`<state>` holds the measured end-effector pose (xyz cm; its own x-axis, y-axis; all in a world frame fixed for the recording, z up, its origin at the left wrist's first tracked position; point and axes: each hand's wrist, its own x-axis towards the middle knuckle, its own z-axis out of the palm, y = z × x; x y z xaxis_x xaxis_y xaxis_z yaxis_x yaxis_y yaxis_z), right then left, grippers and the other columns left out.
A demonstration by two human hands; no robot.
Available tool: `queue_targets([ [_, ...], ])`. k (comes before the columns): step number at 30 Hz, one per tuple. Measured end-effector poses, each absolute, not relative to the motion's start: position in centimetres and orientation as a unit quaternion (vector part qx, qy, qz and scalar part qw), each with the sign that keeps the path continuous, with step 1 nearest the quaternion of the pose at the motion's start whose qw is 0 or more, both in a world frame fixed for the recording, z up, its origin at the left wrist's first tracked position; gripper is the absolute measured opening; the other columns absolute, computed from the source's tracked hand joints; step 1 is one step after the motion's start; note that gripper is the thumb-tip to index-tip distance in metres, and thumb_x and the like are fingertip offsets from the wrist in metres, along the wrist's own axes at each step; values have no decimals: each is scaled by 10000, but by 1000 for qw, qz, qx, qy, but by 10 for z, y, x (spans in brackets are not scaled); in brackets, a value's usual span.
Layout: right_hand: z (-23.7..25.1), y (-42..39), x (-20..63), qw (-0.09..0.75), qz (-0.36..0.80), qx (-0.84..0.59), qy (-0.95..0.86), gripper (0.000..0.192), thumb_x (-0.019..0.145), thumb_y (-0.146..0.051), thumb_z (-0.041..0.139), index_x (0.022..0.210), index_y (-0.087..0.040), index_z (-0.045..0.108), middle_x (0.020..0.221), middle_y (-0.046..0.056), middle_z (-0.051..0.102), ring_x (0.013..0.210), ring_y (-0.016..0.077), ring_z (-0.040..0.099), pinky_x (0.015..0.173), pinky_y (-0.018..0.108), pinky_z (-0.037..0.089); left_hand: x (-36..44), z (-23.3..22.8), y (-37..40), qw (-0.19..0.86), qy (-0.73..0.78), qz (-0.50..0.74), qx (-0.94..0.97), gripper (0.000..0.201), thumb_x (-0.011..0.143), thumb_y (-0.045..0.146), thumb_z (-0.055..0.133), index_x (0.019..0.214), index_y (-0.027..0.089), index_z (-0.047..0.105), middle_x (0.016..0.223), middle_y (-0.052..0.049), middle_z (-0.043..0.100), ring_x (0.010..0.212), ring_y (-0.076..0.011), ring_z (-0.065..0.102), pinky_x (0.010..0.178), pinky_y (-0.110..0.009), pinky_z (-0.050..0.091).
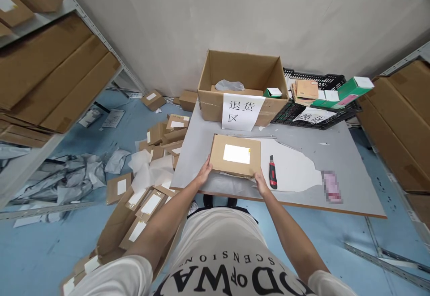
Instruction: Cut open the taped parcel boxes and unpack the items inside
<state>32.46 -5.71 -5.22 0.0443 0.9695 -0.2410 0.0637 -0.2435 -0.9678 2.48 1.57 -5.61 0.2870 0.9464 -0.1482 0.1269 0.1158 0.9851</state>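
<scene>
Between my two hands is a closed brown cardboard box [220, 152] with a white label [237, 153] on its top face. My left hand [204, 173] grips its lower left corner, fingers partly hidden behind it. At the lower right corner, my right hand [260, 182] is closed on the same box. A red and black utility knife [273, 175] with its blade showing lies just right of the box, on a white sheet [295, 170]. The grey table [349, 170] is beneath.
A large open carton [210, 103] with a paper sign stands at the table's back. Beside it, a black crate [319, 123] holds green and orange boxes. Small cartons [149, 206] and grey bags [83, 179] crowd the floor at left. Shelves with big boxes [53, 76] flank both sides.
</scene>
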Motion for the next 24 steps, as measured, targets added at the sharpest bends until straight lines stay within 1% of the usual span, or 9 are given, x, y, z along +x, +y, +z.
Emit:
queue_targets([
  [3, -51, -60, 331, 409, 509, -587, -478, 926, 689, -644, 634, 1447, -266, 261, 1409, 81, 471, 1318, 237, 406, 1099, 451, 310, 21, -51, 14, 577, 460, 342, 582, 958, 755, 652, 552, 1482, 134, 205, 1435, -144, 424, 1317, -261, 407, 1122, -413, 267],
  [5, -50, -61, 332, 385, 499, -593, -500, 884, 704, -602, 648, 1429, -240, 297, 1348, 88, 532, 1278, 240, 452, 1082, 458, 332, 20, -47, 14, 560, 477, 318, 597, 946, 742, 614, 597, 1473, 134, 236, 1351, -139, 524, 1237, -256, 500, 1095, -413, 314],
  [8, -44, -57, 331, 368, 472, -611, -518, 758, 760, -577, 597, 1383, -204, 379, 1283, 103, 584, 1217, 249, 514, 1034, 442, 394, 19, -36, 17, 536, 494, 285, 622, 879, 757, 613, 573, 1438, 119, 318, 1237, -134, 615, 1125, -255, 588, 1026, -406, 402],
  [13, -15, -37, 340, 334, 421, -645, -543, 597, 800, -506, 575, 1297, -190, 482, 1230, 101, 625, 1124, 238, 588, 975, 410, 450, 16, 3, 42, 460, 502, 233, 694, 717, 739, 609, 585, 1284, 147, 526, 1179, -109, 653, 1076, -277, 613, 912, -371, 476],
  [15, 4, -22, 347, 313, 411, -657, -549, 552, 798, -493, 584, 1256, -190, 522, 1186, 86, 653, 1088, 231, 609, 938, 399, 478, 16, 23, 56, 430, 513, 210, 712, 646, 743, 607, 576, 1212, 163, 587, 1093, -83, 691, 1029, -278, 634, 864, -355, 491],
  [17, 24, -6, 354, 285, 415, -673, -542, 531, 788, -520, 590, 1195, -178, 573, 1133, 84, 677, 1041, 234, 630, 861, 370, 523, 17, 42, 70, 411, 534, 187, 715, 602, 751, 622, 552, 1110, 147, 648, 980, -79, 719, 960, -274, 655, 811, -330, 501],
  [19, 44, 11, 360, 250, 439, -688, -521, 553, 767, -575, 597, 1118, -149, 621, 1047, 106, 701, 937, 245, 663, 725, 331, 562, 20, 56, 83, 413, 551, 171, 705, 587, 751, 650, 530, 990, 138, 691, 858, -68, 726, 872, -254, 671, 745, -298, 510],
  [21, 60, 25, 362, 232, 473, -690, -497, 588, 743, -611, 612, 1064, -119, 643, 990, 131, 706, 824, 238, 679, 604, 294, 565, 23, 63, 92, 433, 565, 165, 682, 598, 738, 683, 518, 893, 136, 705, 763, -56, 713, 768, -227, 674, 665, -270, 515],
  [24, 72, 39, 362, 224, 511, -696, -453, 617, 708, -626, 650, 1012, -90, 644, 933, 152, 706, 711, 201, 670, 522, 257, 552, 27, 63, 102, 471, 584, 150, 643, 634, 711, 733, 507, 751, 126, 685, 649, -60, 675, 597, -193, 647, 550, -260, 506],
])
